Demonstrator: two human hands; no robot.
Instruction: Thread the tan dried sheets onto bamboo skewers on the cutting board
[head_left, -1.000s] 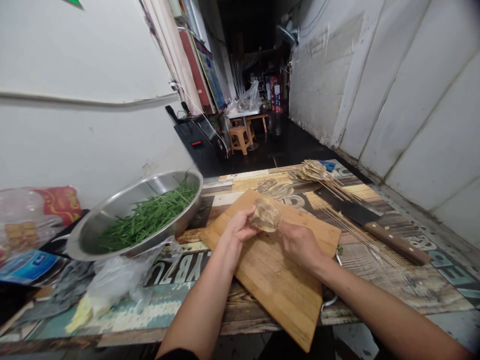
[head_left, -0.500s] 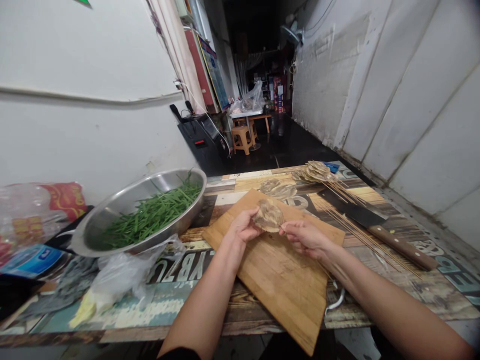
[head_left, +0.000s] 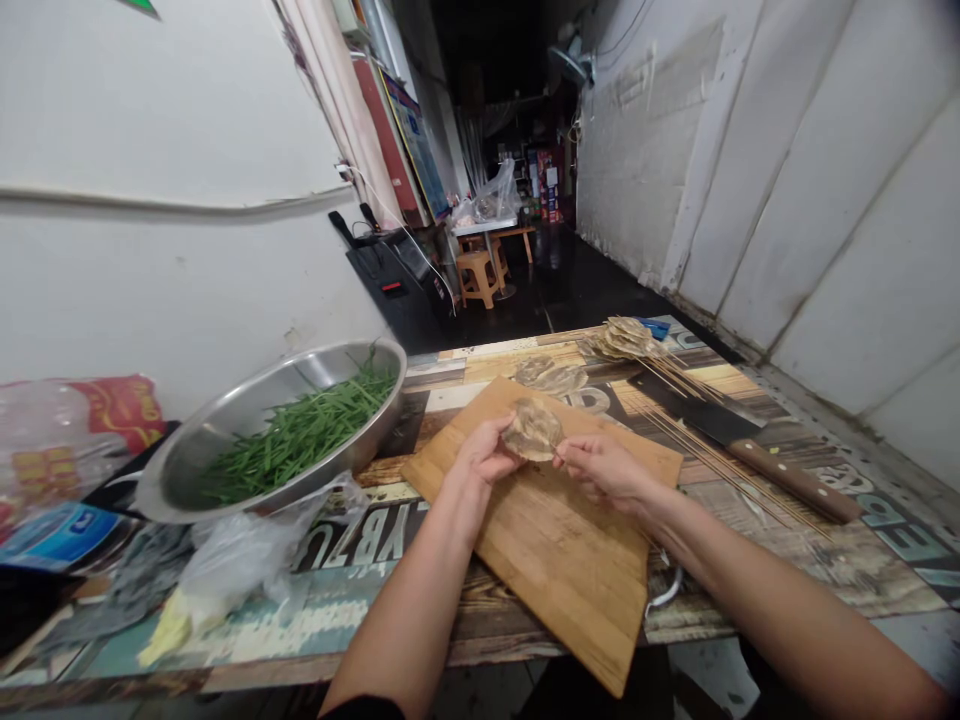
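Note:
Above the wooden cutting board [head_left: 555, 570], my left hand [head_left: 486, 455] holds a thin, brownish, translucent flat piece [head_left: 534, 430], which looks like dried fish, gripping it by its left side. At the piece's right edge, my right hand [head_left: 604, 468] is closed in a pinch on what seems to be a bamboo skewer; most of it is hidden under the hand and wrist. Several loose flat pieces [head_left: 551, 376] lie just beyond the board. A pile of skewered pieces [head_left: 624, 340] sits at the far right, sticks pointing toward me.
Loose bamboo skewers [head_left: 724, 470] and a cleaver [head_left: 697, 408] with a wooden handle lie right of the board. To the left stands a steel basin [head_left: 184, 450] of cut greens [head_left: 307, 430]. A clear plastic bag [head_left: 240, 555] and a grey cloth [head_left: 146, 575] lie near it.
The whole view has shifted slightly, so the scene sits a little further left. Both hands keep their hold on the flat piece and its edge, with hardly any movement.

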